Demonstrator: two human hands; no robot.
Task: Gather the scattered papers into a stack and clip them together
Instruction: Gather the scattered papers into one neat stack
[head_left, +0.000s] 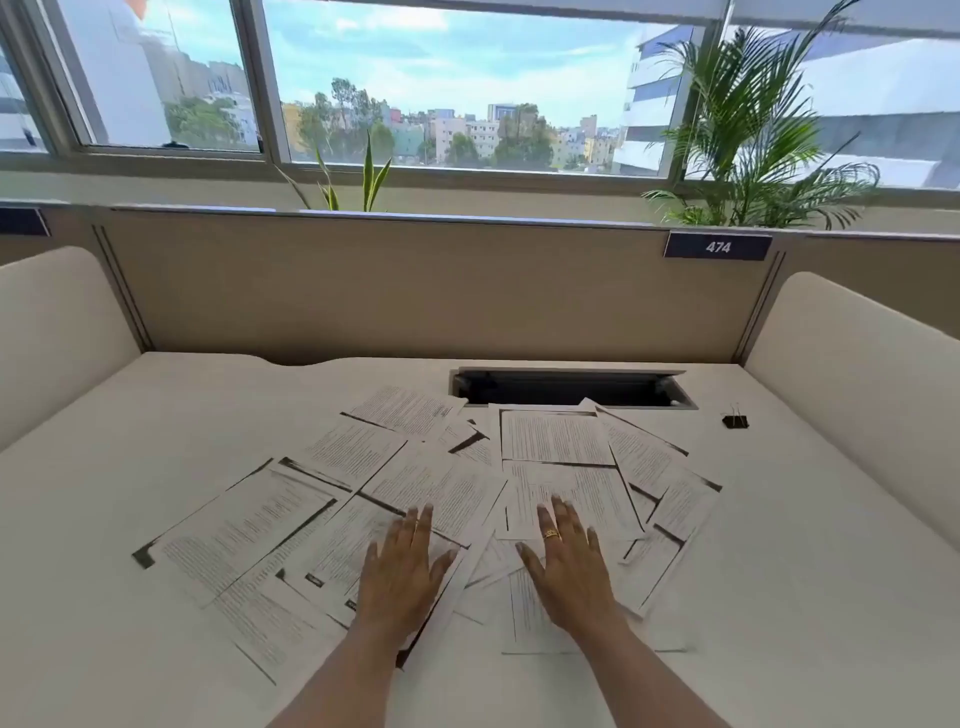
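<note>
Several printed white papers (556, 436) lie scattered and overlapping across the middle of the white desk (130, 441). My left hand (402, 566) lies flat, fingers straight, on the sheets at the near centre. Beside it, my right hand (569, 564), with a gold ring, is spread flat on the sheets too. A black binder clip (735, 420) stands alone on the desk to the far right of the papers, well away from both hands.
A dark rectangular cable slot (566, 388) opens in the desk just behind the papers. A beige partition (415, 286) with the tag 474 closes the back, and padded side panels flank the desk. Plants stand behind it at the window.
</note>
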